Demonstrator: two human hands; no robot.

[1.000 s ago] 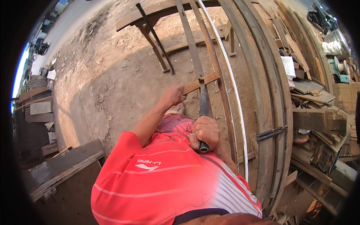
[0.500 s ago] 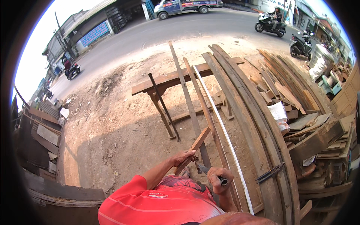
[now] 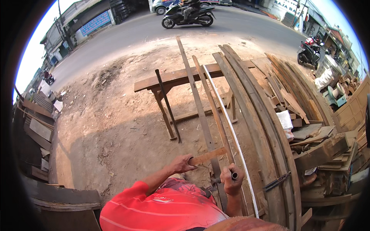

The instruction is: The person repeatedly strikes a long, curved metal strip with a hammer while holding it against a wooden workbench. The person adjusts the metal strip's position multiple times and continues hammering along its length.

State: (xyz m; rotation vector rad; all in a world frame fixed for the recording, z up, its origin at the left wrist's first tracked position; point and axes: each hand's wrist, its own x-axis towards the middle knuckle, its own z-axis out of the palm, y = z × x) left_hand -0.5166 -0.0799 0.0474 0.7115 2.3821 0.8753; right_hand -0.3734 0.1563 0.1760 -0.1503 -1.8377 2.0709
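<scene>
Wooden strip [image 3: 209, 156] clasped in left fingers [image 3: 189, 166], pipe-handled tool [image 3: 234, 176] in right fingers [image 3: 226, 176]; I'd say a loose grip could drop either.

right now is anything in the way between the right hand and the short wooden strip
Nothing visible stands between the right hand and the short wooden strip, whose left end the left hand grips. The long narrow plank passes behind the strip, not between.

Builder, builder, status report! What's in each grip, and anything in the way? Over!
Left grip: closed on board, near one end. Right grip: closed around tool. In the way, maybe: long plank behind board, contact unclear.
</scene>
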